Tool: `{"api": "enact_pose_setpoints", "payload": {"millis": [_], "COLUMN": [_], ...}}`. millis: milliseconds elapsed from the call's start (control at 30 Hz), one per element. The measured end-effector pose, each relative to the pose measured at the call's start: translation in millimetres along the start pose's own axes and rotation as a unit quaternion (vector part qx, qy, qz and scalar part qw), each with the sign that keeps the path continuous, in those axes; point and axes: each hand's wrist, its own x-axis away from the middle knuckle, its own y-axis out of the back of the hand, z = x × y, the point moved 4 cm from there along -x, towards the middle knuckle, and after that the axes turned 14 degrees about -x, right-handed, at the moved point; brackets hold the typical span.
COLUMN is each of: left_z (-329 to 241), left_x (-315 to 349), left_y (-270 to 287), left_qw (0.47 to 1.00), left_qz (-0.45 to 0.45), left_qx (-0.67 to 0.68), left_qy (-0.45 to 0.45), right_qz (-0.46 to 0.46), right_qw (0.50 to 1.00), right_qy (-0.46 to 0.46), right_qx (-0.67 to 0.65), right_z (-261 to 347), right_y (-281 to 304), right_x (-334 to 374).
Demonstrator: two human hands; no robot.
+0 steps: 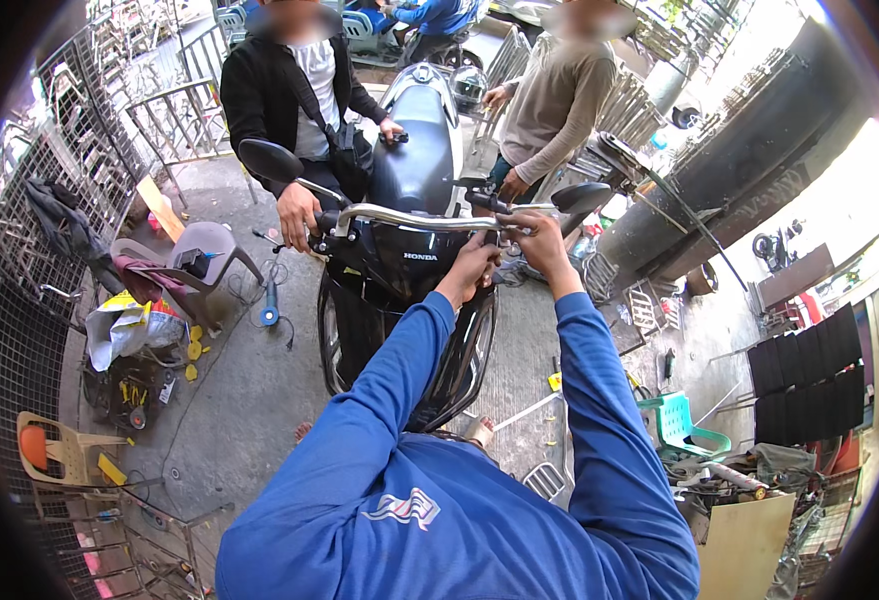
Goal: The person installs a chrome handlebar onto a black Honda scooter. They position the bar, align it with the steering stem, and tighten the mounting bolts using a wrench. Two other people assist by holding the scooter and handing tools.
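In front of me stands a black scooter [404,270] with a bare silver handlebar [414,217] across its front. Both my hands are at the bar's right end. My left hand [472,266] is closed just below the bar; what its fingers pinch is too small to make out. Beside it, my right hand [537,243] has its bent fingers closed at the bar end. Just above them is a black lever and control assembly [484,200]. Round mirrors [270,160] flank the bar, the right mirror [581,197] close to my right hand.
A person in a black jacket [279,95] rests a hand at the bar's left end. Another person in a brown shirt [564,105] stands beyond the right end. A grey chair [209,250], a blue power tool [270,305] with its cord and a green chair [677,425] are around me.
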Motion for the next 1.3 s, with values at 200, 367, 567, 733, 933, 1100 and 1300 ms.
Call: {"api": "enact_pose_setpoints", "payload": {"millis": [200,367,567,733,933,1100,1300], "left_z": [-8.7,-11.7,-6.5,1.9,4.8,-5.8,-16.5], "left_x": [6.2,32.1,65.8,80.2,66.6,20.0,-12.8], "left_y": [-1.9,3.3,42.3,56.5,35.4,4.1,2.8], "left_qw": [1.000,0.999,0.922,0.879,0.905,0.978,0.971], "left_qz": [0.007,-0.007,-0.186,-0.225,-0.204,-0.057,-0.026], "left_qx": [-0.012,-0.045,-0.329,-0.416,-0.363,-0.200,-0.230], "left_qy": [0.013,0.003,-0.082,-0.061,-0.082,0.025,0.061], "right_qz": [0.015,-0.006,-0.008,-0.004,-0.006,-0.007,-0.004], "right_qw": [1.000,1.000,1.000,0.998,1.000,0.997,0.996], "right_qy": [-0.010,-0.020,-0.002,-0.029,-0.016,-0.065,-0.079], "right_qx": [0.007,-0.002,-0.025,-0.056,-0.006,-0.041,-0.036], "right_z": [10.9,5.5,8.8,10.1,12.0,7.8,2.1], "right_y": [4.4,1.4,1.8,-0.2,2.0,2.4,2.3], "right_x": [3.2,2.4,4.9,4.1,3.8,2.6,1.3]}}
